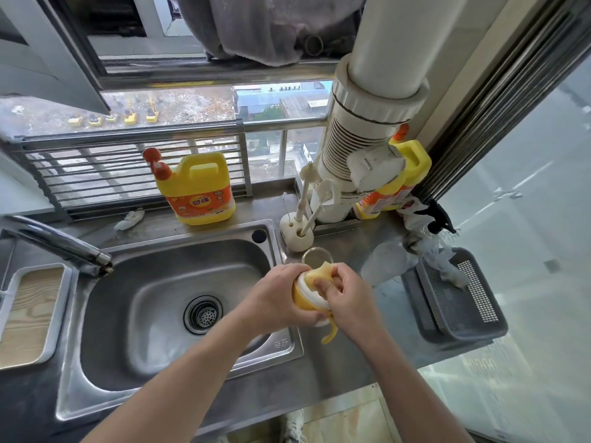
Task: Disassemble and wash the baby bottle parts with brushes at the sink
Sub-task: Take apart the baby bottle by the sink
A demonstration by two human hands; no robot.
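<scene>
Over the right rim of the steel sink [179, 270], my left hand [275, 295] grips the yellow and white bottle top [308, 290] from the left. My right hand [347, 294] curls its fingers round the same part from the right. A yellow handle of the top [331, 335] hangs below my hands. The clear bottle body [315, 254] stands upright on the counter just behind my hands. Two white brushes [308, 190] stand in a white holder [295, 233] further back.
A yellow detergent jug [200, 190] stands behind the sink, and another [395, 183] sits by a white pipe [367, 129]. The tap [64, 244] reaches in from the left. A grey basket [460, 295] lies on the right counter. A wooden tray [28, 314] lies at the left.
</scene>
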